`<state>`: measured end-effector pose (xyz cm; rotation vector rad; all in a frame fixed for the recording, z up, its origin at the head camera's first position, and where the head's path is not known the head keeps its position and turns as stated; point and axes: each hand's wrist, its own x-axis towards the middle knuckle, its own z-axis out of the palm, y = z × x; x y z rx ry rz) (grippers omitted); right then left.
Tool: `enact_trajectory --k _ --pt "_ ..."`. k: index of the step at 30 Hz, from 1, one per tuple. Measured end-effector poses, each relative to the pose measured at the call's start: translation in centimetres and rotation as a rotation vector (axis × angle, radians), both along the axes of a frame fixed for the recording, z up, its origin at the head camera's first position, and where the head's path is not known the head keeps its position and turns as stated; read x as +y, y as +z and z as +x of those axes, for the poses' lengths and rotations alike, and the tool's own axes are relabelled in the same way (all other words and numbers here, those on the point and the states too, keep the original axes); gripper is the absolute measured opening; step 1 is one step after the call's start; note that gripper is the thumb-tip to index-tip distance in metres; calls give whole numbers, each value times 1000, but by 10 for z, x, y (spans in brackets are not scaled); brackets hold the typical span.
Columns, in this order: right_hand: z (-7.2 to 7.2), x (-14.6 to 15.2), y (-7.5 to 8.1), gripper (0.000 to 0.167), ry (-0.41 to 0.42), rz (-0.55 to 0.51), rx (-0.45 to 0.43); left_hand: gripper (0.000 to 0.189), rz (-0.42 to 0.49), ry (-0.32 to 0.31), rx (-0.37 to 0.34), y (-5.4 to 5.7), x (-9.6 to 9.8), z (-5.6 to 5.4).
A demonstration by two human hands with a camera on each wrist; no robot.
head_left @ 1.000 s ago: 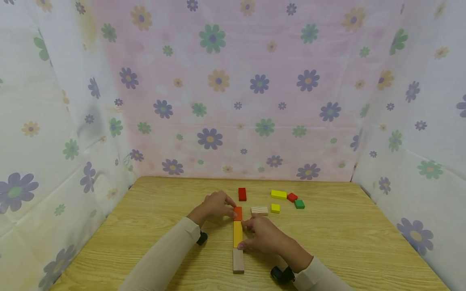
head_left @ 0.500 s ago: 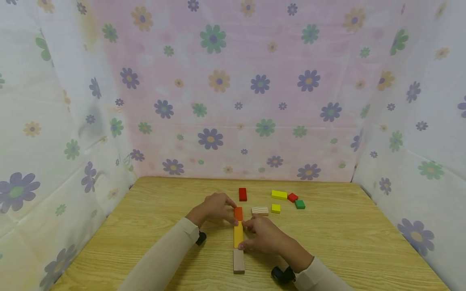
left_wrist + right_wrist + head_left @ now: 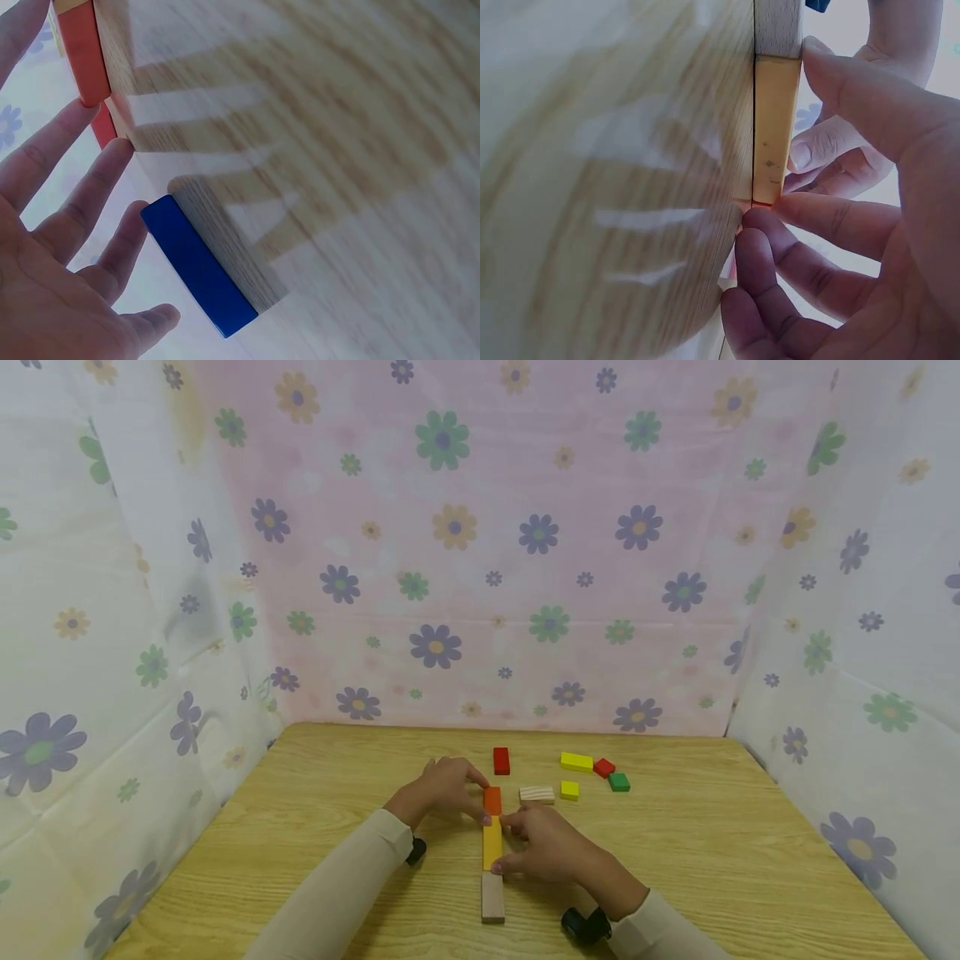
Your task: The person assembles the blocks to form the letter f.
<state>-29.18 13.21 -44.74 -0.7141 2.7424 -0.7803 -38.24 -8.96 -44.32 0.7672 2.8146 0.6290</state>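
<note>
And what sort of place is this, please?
Probably a small booth arranged for filming tabletop work: flower-printed sheets hang behind and beside a wood-grain table, coloured blocks lie on it, and black devices sit at both wrists.

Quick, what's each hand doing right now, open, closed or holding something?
Left hand: holding the orange block by its ends.
Right hand: holding the amber-yellow block by its ends.

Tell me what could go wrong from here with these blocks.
The left hand has its thumb at the seam between the orange block and the amber block, so a small slip might knock the two out of line.

The right hand looks close to the striped wooden block and could bump it.

In the left wrist view, a fingertip appears right by the blue block, which might get nudged.
</note>
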Motion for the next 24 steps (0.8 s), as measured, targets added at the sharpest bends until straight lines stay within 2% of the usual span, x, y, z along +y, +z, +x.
enact_trajectory --k 9,24 --pt "2 3 2 89 26 26 18 58 -12 18 -8 3 2 1" --pt "1 2 -1 88 8 32 -1 57 -23 16 -17 5 2 4"
